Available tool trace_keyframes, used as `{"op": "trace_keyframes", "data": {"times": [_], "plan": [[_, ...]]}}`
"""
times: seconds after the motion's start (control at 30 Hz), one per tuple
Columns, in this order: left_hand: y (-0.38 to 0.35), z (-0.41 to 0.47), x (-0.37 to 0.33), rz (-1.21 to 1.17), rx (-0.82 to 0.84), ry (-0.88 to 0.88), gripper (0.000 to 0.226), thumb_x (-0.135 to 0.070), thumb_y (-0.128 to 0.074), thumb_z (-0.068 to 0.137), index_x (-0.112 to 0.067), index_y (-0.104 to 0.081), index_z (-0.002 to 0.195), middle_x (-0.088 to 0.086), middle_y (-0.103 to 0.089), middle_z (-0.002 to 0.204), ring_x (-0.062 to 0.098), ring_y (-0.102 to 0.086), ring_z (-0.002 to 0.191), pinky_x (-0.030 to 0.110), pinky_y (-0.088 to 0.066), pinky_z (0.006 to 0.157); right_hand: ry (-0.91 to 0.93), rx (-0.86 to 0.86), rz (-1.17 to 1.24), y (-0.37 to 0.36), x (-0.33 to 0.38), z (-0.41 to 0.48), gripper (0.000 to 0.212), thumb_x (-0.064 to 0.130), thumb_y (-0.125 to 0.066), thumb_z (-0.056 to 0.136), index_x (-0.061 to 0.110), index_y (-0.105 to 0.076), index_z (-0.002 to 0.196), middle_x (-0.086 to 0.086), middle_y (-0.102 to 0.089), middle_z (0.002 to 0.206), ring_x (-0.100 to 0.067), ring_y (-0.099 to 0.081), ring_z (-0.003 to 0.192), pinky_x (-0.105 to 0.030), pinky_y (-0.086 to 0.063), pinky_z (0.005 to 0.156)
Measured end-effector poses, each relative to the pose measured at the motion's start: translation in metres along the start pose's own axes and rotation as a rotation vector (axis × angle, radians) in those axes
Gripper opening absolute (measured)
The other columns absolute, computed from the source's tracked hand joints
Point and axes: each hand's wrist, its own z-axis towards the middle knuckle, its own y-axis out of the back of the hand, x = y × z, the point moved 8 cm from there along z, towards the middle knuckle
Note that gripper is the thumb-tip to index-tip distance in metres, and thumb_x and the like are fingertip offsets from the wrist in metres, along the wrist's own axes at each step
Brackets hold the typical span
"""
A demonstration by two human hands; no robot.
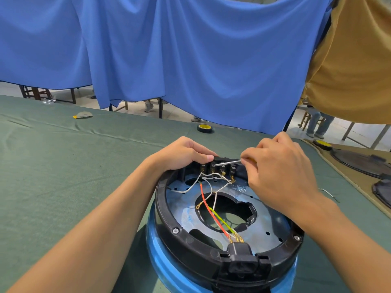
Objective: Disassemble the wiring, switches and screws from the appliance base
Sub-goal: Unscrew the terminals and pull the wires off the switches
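Observation:
The round appliance base (pixel 169 218), a black rim on a blue body, stands upside down on the green table. Inside lie white wires (pixel 203 182), a red wire (pixel 208 206) and a green-yellow wire (pixel 222 220) that run to a black power socket (pixel 241 256) at the near rim. A black switch block (pixel 224 168) sits at the far rim. My left hand (pixel 184 155) grips the far rim beside the block. My right hand (pixel 281 172) holds a screwdriver (pixel 228 162), its tip at the switch block.
A black-and-yellow tape roll (pixel 204 128) and a flattened mask-like item (pixel 83 115) lie farther back on the table. Dark round parts (pixel 359 161) sit on a tan mat at the right, a bent metal key (pixel 326 192) near them. Blue cloth hangs behind.

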Motion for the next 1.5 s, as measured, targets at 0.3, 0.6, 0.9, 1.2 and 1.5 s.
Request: {"op": "trace_keyframes", "data": {"times": [0.3,0.6,0.9,1.2,1.5], "plan": [[0.001,-0.002,0.0,0.011,-0.013,-0.005,0.016,-0.022,-0.065,0.091,-0.028,-0.077,0.1,-0.017,-0.074,0.088,0.005,-0.066,0.095,0.038,-0.043,0.107,0.016,0.044,-0.006,-0.009,-0.001,-0.005,0.02,0.027,-0.057,0.093,0.021,-0.076,0.091,-0.002,-0.064,0.08,-0.021,-0.038,0.081,-0.036,-0.039,0.068],[0.002,-0.004,0.002,0.004,-0.032,-0.005,0.017,-0.024,-0.066,0.091,-0.026,-0.076,0.104,-0.017,-0.074,0.089,0.004,-0.065,0.094,0.035,-0.043,0.106,0.067,0.059,-0.046,-0.008,0.007,0.001,0.018,0.023,-0.057,0.093,0.019,-0.075,0.093,-0.004,-0.063,0.084,-0.019,-0.03,0.084,-0.037,-0.035,0.07],[0.002,-0.003,0.002,0.02,-0.035,-0.007,0.018,-0.023,-0.067,0.09,-0.023,-0.076,0.106,-0.011,-0.074,0.095,0.008,-0.064,0.098,0.038,-0.042,0.108,0.221,0.157,-0.292,-0.004,0.035,0.017,0.021,0.014,-0.049,0.089,0.02,-0.069,0.092,0.001,-0.045,0.081,-0.021,-0.02,0.086,-0.037,-0.016,0.068],[0.002,-0.001,0.003,0.018,-0.035,-0.007,0.017,-0.024,-0.069,0.088,-0.04,-0.077,0.085,-0.016,-0.074,0.095,0.005,-0.064,0.102,0.032,-0.04,0.108,0.394,0.465,-0.304,-0.032,0.026,0.061,0.021,0.012,-0.054,0.092,0.024,-0.07,0.087,0.008,-0.044,0.075,-0.019,-0.026,0.091,-0.033,-0.017,0.064],[0.004,0.002,0.003,0.047,-0.029,-0.018,0.015,-0.027,-0.068,0.089,-0.039,-0.076,0.093,-0.016,-0.073,0.103,0.003,-0.061,0.109,0.019,-0.038,0.096,0.417,0.765,-0.02,-0.056,0.015,0.089,0.016,0.024,-0.061,0.093,0.026,-0.076,0.098,0.013,-0.061,0.081,-0.016,-0.055,0.092,-0.031,-0.045,0.077]]}}
